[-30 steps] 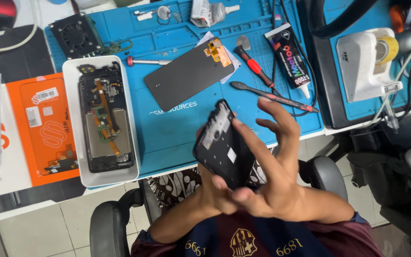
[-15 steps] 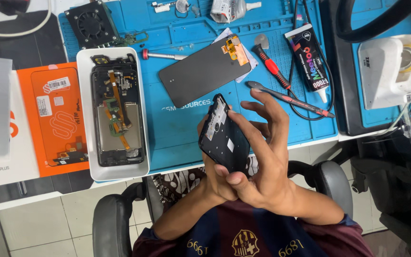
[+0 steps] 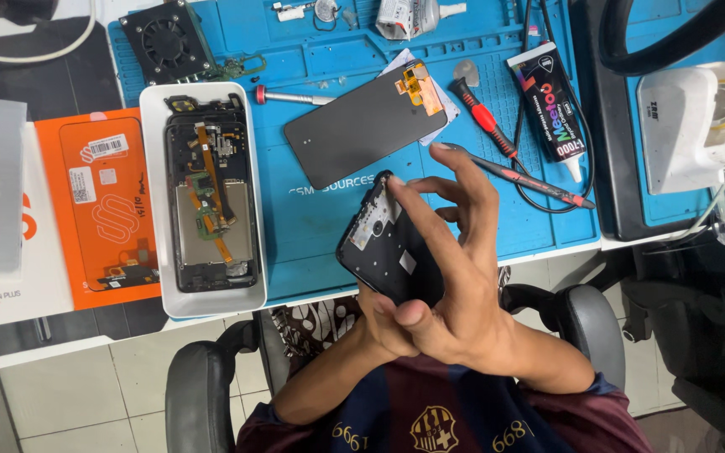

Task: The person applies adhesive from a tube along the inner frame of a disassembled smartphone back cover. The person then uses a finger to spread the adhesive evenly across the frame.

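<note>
Since half a second ago both hands dropped slightly toward 6 o'clock with the black phone frame point(image 3: 386, 247), view shifted a bit too. Right hand point(image 3: 455, 285) on top, wrist bent, fingers point(image 3: 463, 180) spread and stretched toward 12 o'clock, index pressing along the frame's inner face. Left hand point(image 3: 388, 323) mostly hidden underneath, thumb clamped on the frame's lower edge, other fingers cannot tell. Frame tilted, held over the blue mat point(image 3: 312, 226) edge. At 10 o'clock, white tray point(image 3: 157, 201) holding an opened phone point(image 3: 211, 205); at 12, a loose black screen panel point(image 3: 362, 126); at 1, a red-handled screwdriver point(image 3: 480, 117).
</note>
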